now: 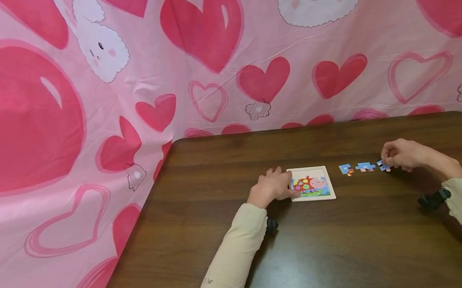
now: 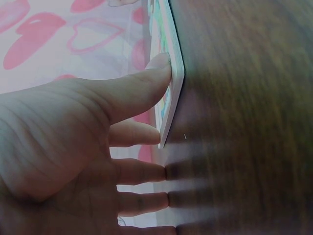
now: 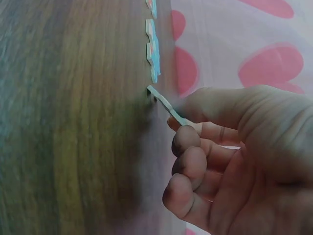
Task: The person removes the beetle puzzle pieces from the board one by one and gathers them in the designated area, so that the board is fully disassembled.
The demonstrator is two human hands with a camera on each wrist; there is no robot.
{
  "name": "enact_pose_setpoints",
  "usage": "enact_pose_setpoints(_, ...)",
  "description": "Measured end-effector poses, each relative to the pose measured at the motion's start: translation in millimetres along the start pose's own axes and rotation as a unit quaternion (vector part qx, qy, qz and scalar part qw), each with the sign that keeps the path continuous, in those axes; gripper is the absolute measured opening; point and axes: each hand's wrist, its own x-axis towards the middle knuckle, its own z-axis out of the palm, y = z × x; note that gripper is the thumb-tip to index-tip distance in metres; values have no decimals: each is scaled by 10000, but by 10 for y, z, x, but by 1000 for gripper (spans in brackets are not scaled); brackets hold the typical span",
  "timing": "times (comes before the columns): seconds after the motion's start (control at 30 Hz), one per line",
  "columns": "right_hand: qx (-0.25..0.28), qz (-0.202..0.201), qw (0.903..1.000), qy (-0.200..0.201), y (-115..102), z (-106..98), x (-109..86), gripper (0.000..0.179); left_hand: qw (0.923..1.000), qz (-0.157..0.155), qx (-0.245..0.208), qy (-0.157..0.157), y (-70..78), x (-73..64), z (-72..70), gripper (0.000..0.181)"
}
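Observation:
A white-framed picture puzzle tray [image 1: 303, 172] lies on the table, its lower part filled with a picture of a pink pig in a spotted red outfit. My left hand [image 1: 271, 187] rests at the tray's left side. In the left wrist view the thumb [image 2: 139, 93] lies over the tray's edge, while the straight fingers stand with their tips against the tabletop and the index fingertip right at the tray's corner. My right hand [image 1: 405, 155] pinches a blue jigsaw piece [image 1: 382, 166] between thumb and fingers. That piece [image 3: 165, 104] is tilted, one end low over the table.
Two more jigsaw pieces, one blue with orange [image 1: 346, 169] and one blue with pink [image 1: 365, 167], lie between the tray and my right hand. The brown wooden table [image 1: 321, 255] has rounded corners. Behind and to the left hangs a pink heart-patterned cloth [image 1: 222, 90].

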Motion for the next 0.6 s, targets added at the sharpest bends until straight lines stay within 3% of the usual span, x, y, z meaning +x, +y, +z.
enact_pose_setpoints(0.17,54,64,9999,-130,1,21,8,14,10000,-20,-54,-36,-18,-12,1,68)
enact_pose_setpoints(0.4,-301,51,9994,148,-66,50,44,10,10000,40,-47,47,-34,4,20,66)
enact_pose_setpoints(0.6,-862,-458,9903,992,-193,64,82,7,10000,61,-53,46,-19,17,21,66)
